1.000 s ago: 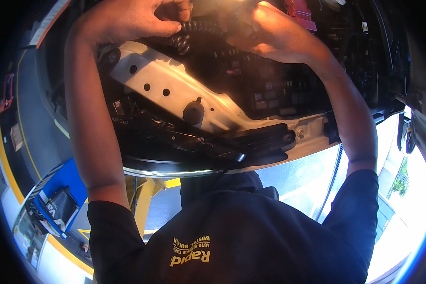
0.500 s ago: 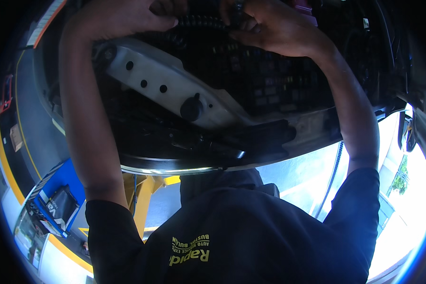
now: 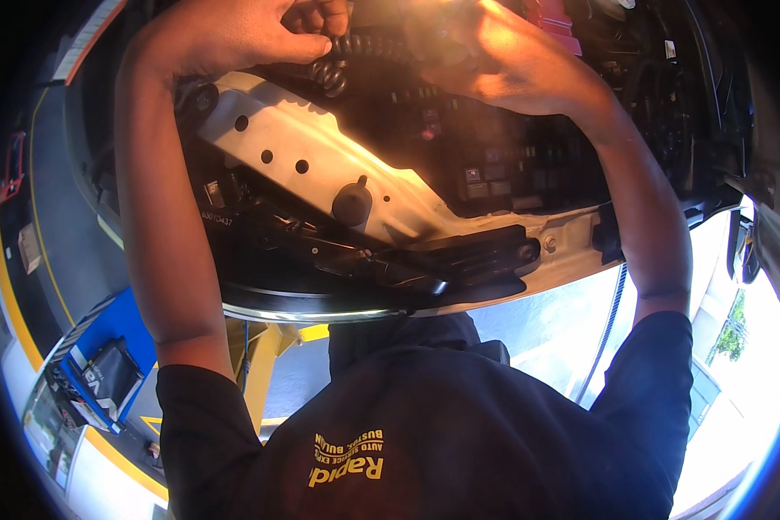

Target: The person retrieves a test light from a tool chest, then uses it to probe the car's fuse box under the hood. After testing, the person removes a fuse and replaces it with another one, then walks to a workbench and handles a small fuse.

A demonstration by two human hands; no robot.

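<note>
Floor (image 3: 59, 195), left. Left hand (image 3: 247, 36), upper left: fingers curled by cord (image 3: 334, 78), coiled likely for slack; right hand (image 3: 524, 74), top: both grips unclear.

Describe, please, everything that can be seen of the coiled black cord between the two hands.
The coiled black cord looks like glossy plastic or rubber, wound in tight, spring-like loops. It runs roughly sideways between the left hand and the right hand, near the picture's upper edge. Beside the left hand it bends, and a short coiled part extends toward the pale metal beam. Glare blurs it near the right hand; whether either hand grips it cannot be told.
</note>
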